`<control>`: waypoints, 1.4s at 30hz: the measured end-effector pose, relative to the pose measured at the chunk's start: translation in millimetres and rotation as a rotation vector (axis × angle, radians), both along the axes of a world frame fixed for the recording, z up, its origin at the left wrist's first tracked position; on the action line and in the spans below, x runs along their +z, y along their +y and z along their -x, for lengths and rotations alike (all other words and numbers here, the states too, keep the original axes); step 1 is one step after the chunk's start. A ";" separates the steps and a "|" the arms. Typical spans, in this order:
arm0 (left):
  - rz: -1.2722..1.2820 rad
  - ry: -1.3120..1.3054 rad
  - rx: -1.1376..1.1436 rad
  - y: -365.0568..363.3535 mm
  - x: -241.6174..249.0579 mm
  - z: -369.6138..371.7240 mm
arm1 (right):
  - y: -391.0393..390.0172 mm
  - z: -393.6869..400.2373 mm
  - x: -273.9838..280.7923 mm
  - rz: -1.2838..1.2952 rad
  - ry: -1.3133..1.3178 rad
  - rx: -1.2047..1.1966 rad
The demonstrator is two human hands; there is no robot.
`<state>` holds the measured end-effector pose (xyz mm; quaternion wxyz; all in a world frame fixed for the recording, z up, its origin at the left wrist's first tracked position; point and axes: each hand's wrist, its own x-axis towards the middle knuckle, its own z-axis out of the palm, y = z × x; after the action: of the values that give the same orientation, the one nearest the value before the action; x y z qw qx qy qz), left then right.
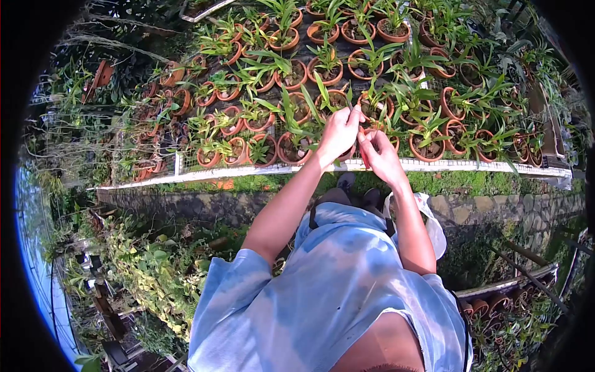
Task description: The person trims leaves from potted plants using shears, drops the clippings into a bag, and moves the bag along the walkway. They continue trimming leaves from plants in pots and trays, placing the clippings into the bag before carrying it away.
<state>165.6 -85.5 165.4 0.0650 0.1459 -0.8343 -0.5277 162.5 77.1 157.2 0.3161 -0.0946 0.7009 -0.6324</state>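
My left hand (339,132) is closed in a pinch above a clay pot near the front edge of the plant bench; what lies between its fingertips is too small to make out. Close beside it, my right hand (382,156) is closed around a slim red-handled tool (364,157), whose working end is hidden by the fingers. The fingertips of both hands nearly meet. Under and around them stand terracotta pots with strappy green plants, among them a potted plant (427,144) to the right and another potted plant (295,146) to the left.
The bench's white front edge (260,176) runs across in front of me. Rows of pots (322,71) cover the bench behind my hands. A white plastic bag (434,229) hangs at my right side. A mossy stone ledge (477,208) lies below the bench, with leafy plants (155,260) at left.
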 end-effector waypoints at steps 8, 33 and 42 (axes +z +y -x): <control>-0.234 -0.073 -0.181 -20.5 2.2 45.8 | 8.2 37.2 -20.1 -0.059 0.474 -0.016; 1.312 -0.669 -0.934 -203.9 -136.6 390.6 | -27.7 111.6 -74.7 -0.381 0.396 -0.353; 0.984 -0.596 -0.987 -226.2 -151.1 384.5 | -63.2 198.0 -46.6 -0.838 0.866 -0.206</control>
<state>-218.8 -311.7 14.3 -0.3494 -0.1537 -0.9243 -0.0009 -35.5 13.9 110.6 -0.0499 -0.1425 0.9604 -0.2342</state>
